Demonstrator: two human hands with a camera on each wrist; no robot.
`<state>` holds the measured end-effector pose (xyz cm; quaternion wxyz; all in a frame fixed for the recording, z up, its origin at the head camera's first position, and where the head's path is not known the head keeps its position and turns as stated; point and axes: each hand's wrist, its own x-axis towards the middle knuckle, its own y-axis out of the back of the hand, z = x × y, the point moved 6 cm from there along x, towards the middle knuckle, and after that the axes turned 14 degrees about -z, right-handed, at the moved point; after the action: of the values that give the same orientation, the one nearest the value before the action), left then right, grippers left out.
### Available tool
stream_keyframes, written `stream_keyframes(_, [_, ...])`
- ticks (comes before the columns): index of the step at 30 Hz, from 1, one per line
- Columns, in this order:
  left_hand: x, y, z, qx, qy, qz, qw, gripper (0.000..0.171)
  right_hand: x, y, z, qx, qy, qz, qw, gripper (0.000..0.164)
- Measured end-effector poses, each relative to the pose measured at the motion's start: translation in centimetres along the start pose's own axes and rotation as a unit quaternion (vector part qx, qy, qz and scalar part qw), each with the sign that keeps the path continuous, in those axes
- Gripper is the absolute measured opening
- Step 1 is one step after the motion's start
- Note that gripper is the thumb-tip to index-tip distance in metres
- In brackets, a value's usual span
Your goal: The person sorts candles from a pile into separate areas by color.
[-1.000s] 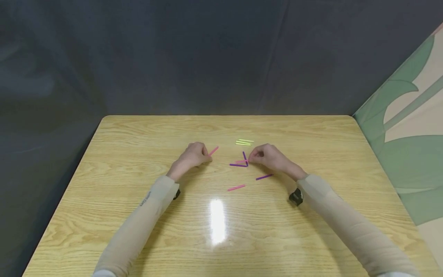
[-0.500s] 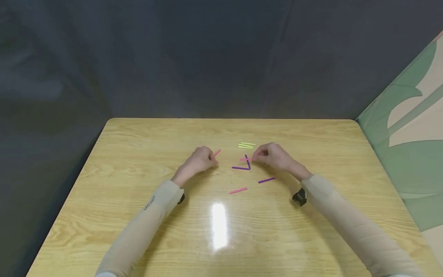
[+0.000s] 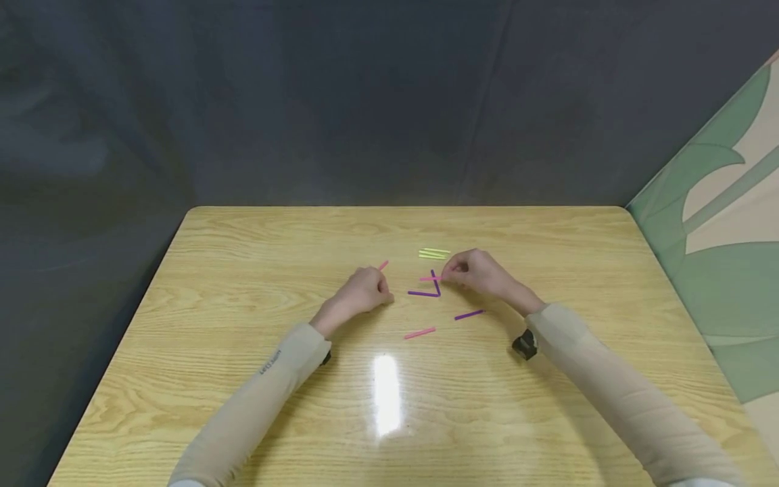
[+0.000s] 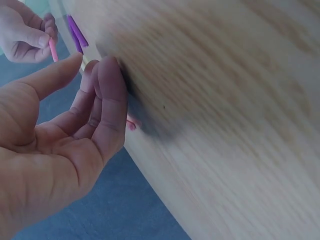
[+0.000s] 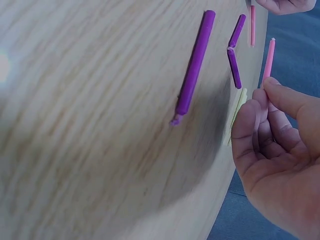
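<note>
My right hand (image 3: 481,272) pinches a thin pink stick (image 5: 269,60) between thumb and forefinger. In the head view that stick crosses over a purple stick (image 3: 437,289), one of a pair whose ends meet in a V with the other purple stick (image 3: 421,293). My left hand (image 3: 365,291) is low by the table, thumb and fingers loosely bent with a gap and nothing between them. Just beyond it lies another pink stick (image 3: 384,264), partly hidden by the hand in the head view. Narrow tips show on some stick ends.
Several yellow sticks (image 3: 433,254) lie side by side towards the back of the wooden table (image 3: 274,243). Nearer to me are a single purple stick (image 3: 468,314) and a pink stick (image 3: 420,333). A dark curtain (image 3: 365,101) hangs behind the table.
My left hand has let go of its pink stick and shifted right and nearer to me. The right hand's pink stick has moved slightly away from the corner of the purple V.
</note>
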<state>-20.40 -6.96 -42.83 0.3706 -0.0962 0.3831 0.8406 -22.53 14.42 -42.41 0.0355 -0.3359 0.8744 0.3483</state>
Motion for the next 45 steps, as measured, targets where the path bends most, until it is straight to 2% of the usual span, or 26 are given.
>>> stream_keyframes(5, [0.1, -0.2, 0.2, 0.014, -0.001, 0.004, 0.9999, 0.029, 0.0, 0.2, 0.1, 0.001, 0.0, 0.008, 1.0, 0.007])
stream_keyframes(12, [-0.1, -0.5, 0.4, 0.013, 0.007, 0.004, 0.9999, 0.019, -0.3, 1.2, -0.2, -0.02, 0.008, 0.046, 0.999, 0.006])
stream_keyframes(22, [-0.2, -1.1, 0.4, 0.017, 0.0, 0.013, 0.9998, 0.014, -0.1, 1.6, -0.3, -0.025, 0.001, 0.068, 0.997, 0.009])
stream_keyframes(30, [-0.2, -1.5, 0.5, 0.017, -0.015, 0.018, 0.9996, 0.011, 0.3, 1.6, -0.7, -0.025, 0.0, 0.076, 0.997, 0.01])
stream_keyframes(37, [-0.7, -2.1, 0.4, 0.018, -0.004, 0.018, 0.9997, 0.009, 1.1, 1.5, -1.1, -0.028, 0.004, 0.073, 0.997, 0.01])
stream_keyframes(45, [-1.1, -2.6, 1.0, 0.019, -0.012, 0.015, 0.9996, 0.011, 1.6, 1.3, -1.5, -0.025, 0.01, 0.068, 0.997, 0.008])
